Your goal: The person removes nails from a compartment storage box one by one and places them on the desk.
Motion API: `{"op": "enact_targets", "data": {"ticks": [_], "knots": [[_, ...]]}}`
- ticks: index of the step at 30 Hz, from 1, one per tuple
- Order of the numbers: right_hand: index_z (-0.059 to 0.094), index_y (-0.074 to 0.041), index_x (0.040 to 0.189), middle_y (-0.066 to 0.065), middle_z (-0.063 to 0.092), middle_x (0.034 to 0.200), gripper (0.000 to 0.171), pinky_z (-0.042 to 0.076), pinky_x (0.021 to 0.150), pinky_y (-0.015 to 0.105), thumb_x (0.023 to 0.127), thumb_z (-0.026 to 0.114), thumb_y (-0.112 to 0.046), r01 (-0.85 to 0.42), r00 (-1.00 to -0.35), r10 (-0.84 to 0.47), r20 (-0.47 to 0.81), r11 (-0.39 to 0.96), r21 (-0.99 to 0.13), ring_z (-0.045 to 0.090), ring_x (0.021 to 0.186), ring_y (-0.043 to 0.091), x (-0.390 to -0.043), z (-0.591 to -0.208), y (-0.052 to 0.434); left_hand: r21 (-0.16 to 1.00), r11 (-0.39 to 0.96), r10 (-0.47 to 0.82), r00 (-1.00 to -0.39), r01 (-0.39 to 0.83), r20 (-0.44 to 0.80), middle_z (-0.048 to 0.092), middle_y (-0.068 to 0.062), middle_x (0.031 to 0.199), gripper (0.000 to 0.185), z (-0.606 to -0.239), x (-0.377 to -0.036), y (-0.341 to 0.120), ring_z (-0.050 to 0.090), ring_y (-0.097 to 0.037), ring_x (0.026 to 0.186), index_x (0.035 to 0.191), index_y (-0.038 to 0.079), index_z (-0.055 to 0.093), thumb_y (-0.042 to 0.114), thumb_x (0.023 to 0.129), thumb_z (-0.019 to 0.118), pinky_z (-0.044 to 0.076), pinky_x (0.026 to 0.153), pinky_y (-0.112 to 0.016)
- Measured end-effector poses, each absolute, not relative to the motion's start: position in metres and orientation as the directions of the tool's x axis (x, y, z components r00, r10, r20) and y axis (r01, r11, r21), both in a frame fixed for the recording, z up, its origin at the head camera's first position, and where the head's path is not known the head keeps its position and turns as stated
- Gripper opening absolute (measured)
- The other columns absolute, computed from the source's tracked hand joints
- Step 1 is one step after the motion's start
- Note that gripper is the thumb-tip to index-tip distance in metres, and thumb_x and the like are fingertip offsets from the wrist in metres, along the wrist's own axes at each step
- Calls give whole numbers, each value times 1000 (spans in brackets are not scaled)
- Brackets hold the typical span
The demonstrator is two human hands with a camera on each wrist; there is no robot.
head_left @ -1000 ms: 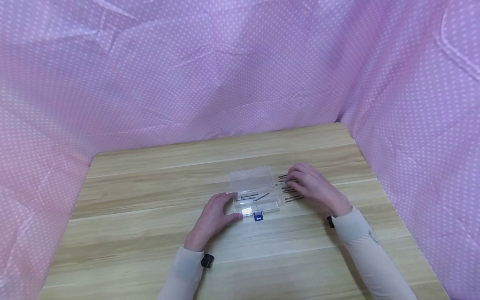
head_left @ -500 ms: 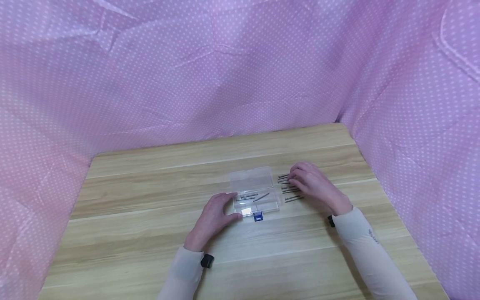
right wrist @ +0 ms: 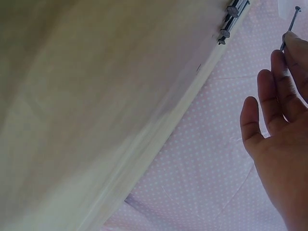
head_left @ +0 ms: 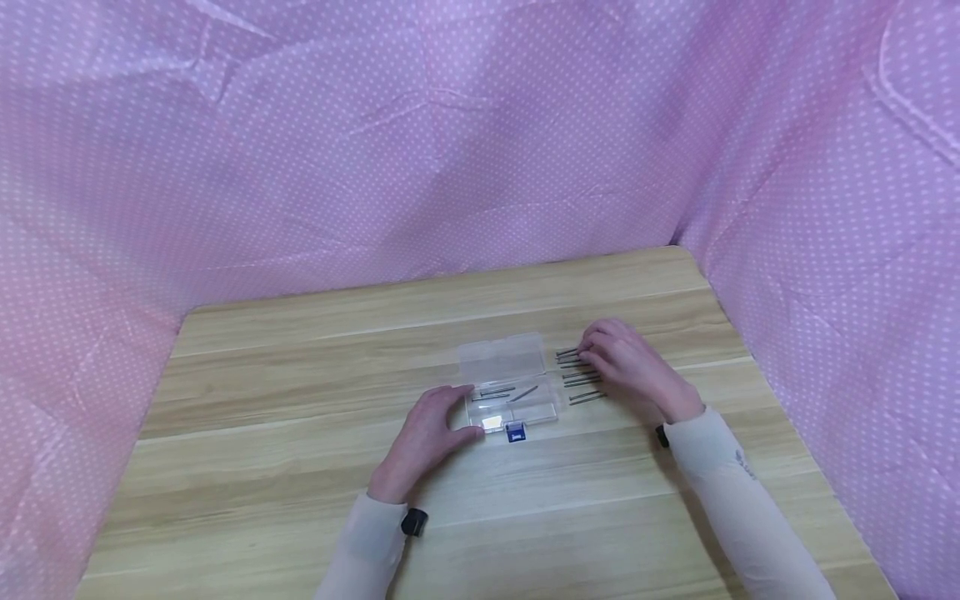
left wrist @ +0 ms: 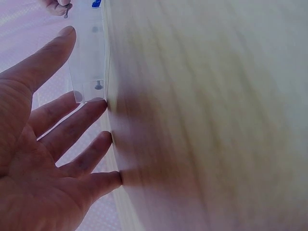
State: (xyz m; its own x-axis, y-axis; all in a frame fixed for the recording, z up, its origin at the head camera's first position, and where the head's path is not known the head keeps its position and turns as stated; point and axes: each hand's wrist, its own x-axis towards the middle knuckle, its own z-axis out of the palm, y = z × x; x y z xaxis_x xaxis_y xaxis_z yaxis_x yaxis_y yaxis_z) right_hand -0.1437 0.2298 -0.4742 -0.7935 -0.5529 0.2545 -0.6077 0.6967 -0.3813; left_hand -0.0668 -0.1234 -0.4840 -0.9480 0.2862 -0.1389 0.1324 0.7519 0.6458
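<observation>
Head view: some nails are lying in the clear box, loose nails on the bench rightward; work seems partway. Left wrist: the left hand is touching the box, fingers extended. Right wrist: the right hand is pinching another nail.

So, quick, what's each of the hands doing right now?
Left hand: open, fingers spread, at the end of the clear box.
Right hand: pinching a nail or screw.
</observation>
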Motion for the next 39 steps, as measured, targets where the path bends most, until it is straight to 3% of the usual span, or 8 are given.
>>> {"op": "enact_targets", "data": {"ticks": [18,39], "knots": [[74,-3,99,13,69,107,8,50,98,54,91,76,-3,-577,-815,-534,224,712,-402,62,105,34,-161,-473,235,646,748,299,-946,150,-127,61,-15,143,70,-484,-67,-125,49,-38,139,144,9,60,36,85,86,36,119,-53],[74,-5,103,12,69,110,10,48,104,53,96,73,-11,-495,-858,-505,99,759,-424,61,110,33,-175,-477,235,655,739,302,-946,156,-116,62,-16,141,71,-485,-67,-125,50,-38,137,144,9,61,37,84,87,38,117,-54]]}}
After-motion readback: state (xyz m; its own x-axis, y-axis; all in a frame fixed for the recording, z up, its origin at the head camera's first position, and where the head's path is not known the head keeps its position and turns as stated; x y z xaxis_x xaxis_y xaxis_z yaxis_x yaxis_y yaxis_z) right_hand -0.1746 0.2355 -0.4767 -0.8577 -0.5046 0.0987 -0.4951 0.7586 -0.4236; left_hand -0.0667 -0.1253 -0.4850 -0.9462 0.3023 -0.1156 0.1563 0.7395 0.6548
